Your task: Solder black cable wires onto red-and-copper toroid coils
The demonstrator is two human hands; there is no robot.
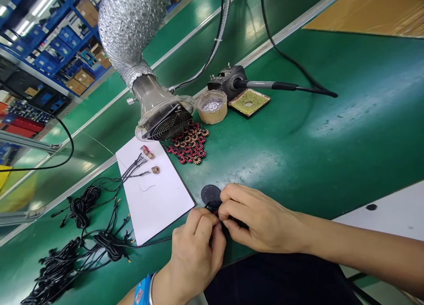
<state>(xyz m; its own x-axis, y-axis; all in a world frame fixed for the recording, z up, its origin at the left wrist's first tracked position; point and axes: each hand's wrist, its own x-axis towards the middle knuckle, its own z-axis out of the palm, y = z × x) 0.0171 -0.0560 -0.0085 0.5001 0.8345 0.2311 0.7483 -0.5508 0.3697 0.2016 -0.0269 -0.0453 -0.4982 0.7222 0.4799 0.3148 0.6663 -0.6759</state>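
My left hand (198,243) and my right hand (255,216) meet at the near edge of the green bench, fingers pinched together on a small black part (214,205) with a black cable (155,241) running left from it. What exactly sits between the fingertips is mostly hidden. A dark round disc (210,193) lies on the mat just beyond the fingers. A white sheet (155,190) left of the hands carries wired leads ending in small coils (147,152).
A pile of red and copper toroid coils (190,144) lies under a fume extractor fan (165,119) on a foil duct. Behind stand a round tin (212,106), a soldering iron in its stand (232,82) with a sponge tray (249,103). Bundled black cables (82,247) lie left.
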